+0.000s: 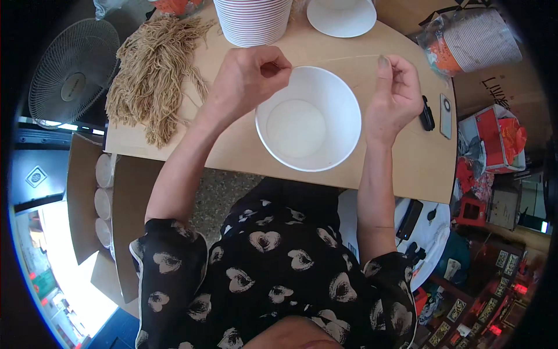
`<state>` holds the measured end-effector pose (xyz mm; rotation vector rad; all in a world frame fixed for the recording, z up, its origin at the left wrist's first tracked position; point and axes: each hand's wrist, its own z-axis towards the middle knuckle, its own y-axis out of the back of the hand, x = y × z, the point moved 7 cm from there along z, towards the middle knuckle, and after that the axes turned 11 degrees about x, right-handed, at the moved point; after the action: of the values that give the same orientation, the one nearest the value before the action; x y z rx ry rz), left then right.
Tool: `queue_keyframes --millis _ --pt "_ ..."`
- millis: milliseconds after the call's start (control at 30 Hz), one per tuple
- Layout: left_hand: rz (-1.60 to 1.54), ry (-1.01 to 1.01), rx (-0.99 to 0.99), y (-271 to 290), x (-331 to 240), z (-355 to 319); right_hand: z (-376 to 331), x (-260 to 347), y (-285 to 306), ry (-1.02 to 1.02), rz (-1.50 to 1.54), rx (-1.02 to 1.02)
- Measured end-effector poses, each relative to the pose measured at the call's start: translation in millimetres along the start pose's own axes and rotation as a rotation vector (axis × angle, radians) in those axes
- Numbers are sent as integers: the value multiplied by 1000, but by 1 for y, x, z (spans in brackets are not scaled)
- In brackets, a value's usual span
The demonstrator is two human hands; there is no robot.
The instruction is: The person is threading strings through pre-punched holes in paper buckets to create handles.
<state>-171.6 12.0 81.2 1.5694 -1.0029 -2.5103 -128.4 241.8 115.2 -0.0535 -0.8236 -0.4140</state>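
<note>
In front of me an open white paper tub (346,136) stands near the table's front edge. My left hand (247,78) is closed in a pinch over the tub's left rim. To the right of the tub my right hand (395,96) is raised, fingers curled in and thumb up. A thin pale string (349,57) runs between the two hands across the tub's far side; its ends are hidden in my fingers. A heap of beige cords (154,70) lies on the table at the left.
A tall stack of white tubs (254,20) and a white bowl-like piece (342,16) stand at the back of the table (401,168). A black object (427,113) and a phone-like device (446,116) lie at right. A fan (74,75) and an open carton (129,192) stand at left.
</note>
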Motion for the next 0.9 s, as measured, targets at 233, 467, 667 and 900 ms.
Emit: queue_keyframes --millis 233,467,667,900 --pt "206 -93 -73 0 -20 5 -4 26 20 -27 -41 99" --pt "518 -5 -293 14 -16 -5 -20 38 56 -274 -410 500" --pt "613 121 -383 21 -5 -17 -51 38 79 -447 -437 675" --pt "580 144 -423 38 6 -15 -90 75 92 -502 102 778"
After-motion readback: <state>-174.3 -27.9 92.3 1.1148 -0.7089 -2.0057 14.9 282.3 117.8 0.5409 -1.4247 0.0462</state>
